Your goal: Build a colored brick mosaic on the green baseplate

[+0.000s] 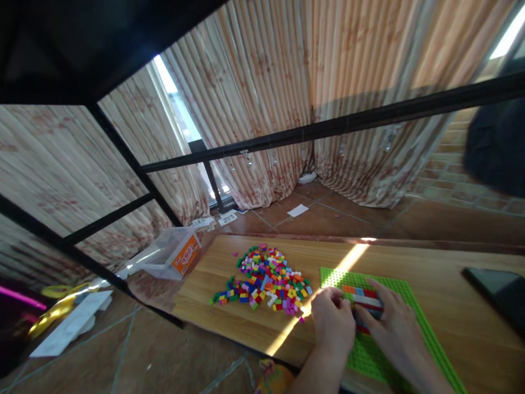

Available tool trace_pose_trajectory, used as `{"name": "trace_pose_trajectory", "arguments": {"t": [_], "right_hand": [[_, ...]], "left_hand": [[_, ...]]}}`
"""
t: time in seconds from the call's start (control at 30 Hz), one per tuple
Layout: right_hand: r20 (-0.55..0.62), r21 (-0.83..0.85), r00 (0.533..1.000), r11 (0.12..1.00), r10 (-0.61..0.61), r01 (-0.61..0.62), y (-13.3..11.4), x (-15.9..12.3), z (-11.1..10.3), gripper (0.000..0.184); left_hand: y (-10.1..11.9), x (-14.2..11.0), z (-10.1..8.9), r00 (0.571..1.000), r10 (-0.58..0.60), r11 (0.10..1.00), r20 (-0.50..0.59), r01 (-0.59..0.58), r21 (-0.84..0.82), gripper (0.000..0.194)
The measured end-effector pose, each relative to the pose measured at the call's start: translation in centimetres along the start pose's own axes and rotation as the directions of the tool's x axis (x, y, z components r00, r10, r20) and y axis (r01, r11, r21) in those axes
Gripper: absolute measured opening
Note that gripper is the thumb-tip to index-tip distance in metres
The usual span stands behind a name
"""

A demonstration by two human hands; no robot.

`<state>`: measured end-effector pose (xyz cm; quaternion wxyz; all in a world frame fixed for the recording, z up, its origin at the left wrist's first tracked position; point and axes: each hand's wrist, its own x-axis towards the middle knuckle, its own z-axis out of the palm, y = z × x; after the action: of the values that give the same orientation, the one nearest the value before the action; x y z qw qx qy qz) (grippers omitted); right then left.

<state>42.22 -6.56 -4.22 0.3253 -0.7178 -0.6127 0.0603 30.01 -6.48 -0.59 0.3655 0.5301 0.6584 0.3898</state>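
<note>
A green studded baseplate (414,312) lies on the wooden table, partly covered by my hands. On it sits a low block of toy bricks (367,300) in rows of orange, blue, red, white and dark colours. My left hand (333,320) is at the block's left edge, its fingers curled into a pinch; whatever they hold is hidden. My right hand (394,317) spans the block from the right, with thumb and fingers bent around it. Left of the baseplate spreads a pile of loose multicoloured toy bricks (266,282).
The wooden table (241,328) carries a dark flat device (498,293) at its right end. Beyond the left end, a clear plastic box (164,254) with an orange label stands on the floor. A black metal frame (262,143) crosses in front of the curtains.
</note>
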Motion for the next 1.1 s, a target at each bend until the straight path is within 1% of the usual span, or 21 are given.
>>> {"name": "trace_pose_trajectory", "arguments": {"t": [0.1,0.17,0.23,0.3,0.33,0.37,0.43,0.53,0.6,0.67,0.8,0.97,1.1], "right_hand": [[0.008,-0.006,1.0,1.0,-0.018,0.018,0.5,0.0,0.3,0.059],[0.015,0.002,0.999,0.999,-0.033,0.033,0.7,0.0,0.4,0.06],[0.012,0.038,0.999,0.999,-0.036,0.035,1.0,0.0,0.3,0.064],[-0.009,0.098,1.0,0.995,-0.011,0.012,1.2,0.1,-0.1,0.069],[-0.018,0.13,1.0,0.991,0.015,-0.012,1.3,0.1,-0.4,0.071],[-0.023,0.161,0.999,0.986,0.05,-0.045,1.5,0.2,-0.7,0.071],[-0.011,0.21,0.993,0.971,0.119,-0.114,1.9,0.3,-1.3,0.068],[0.006,0.271,0.983,0.946,0.182,-0.177,2.3,0.3,-1.8,0.064],[0.006,0.301,0.982,0.936,0.188,-0.181,2.5,0.3,-1.7,0.063],[0.002,0.326,0.983,0.929,0.186,-0.177,2.5,0.3,-1.4,0.062],[0.003,0.389,0.982,0.905,0.187,-0.173,2.1,0.4,-1.3,0.062],[0.001,0.431,0.975,0.88,0.222,-0.2,1.6,0.6,-1.6,0.06],[-0.009,0.46,0.971,0.863,0.238,-0.207,1.5,0.8,-1.9,0.06]], "left_hand": [[-0.1,-0.3,0.0,1.0,0.012,1.0,0.011,-0.012,-0.012,0.019],[-0.1,-0.5,-0.4,0.998,0.061,0.998,0.027,-0.06,-0.026,0.021],[-0.1,-0.5,-1.5,0.99,0.144,0.99,0.01,-0.144,0.0,0.024],[-0.3,-0.1,-3.4,0.976,0.208,0.976,-0.064,-0.202,0.083,0.027],[-0.6,0.3,-4.6,0.971,0.195,0.976,-0.136,-0.178,0.124,0.027],[-0.9,0.7,-5.8,0.958,0.169,0.976,-0.23,-0.131,0.172,0.026],[-1.8,1.7,-8.3,0.937,0.171,0.948,-0.306,-0.071,0.31,0.027],[-3.1,2.8,-11.2,0.932,0.172,0.867,-0.32,0.011,0.499,0.031],[-3.9,3.1,-12.2,0.941,0.185,0.816,-0.283,0.014,0.578,0.031],[-4.4,3.2,-12.6,0.95,0.198,0.773,-0.24,-0.001,0.635,0.029],[-4.8,3.5,-12.7,0.955,0.226,0.711,-0.192,-0.027,0.703,0.024],[-5.0,3.9,-12.7,0.952,0.263,0.677,-0.154,-0.068,0.733,0.02],[-4.9,4.3,-13.0,0.945,0.282,0.668,-0.164,-0.071,0.741,0.022]]}}
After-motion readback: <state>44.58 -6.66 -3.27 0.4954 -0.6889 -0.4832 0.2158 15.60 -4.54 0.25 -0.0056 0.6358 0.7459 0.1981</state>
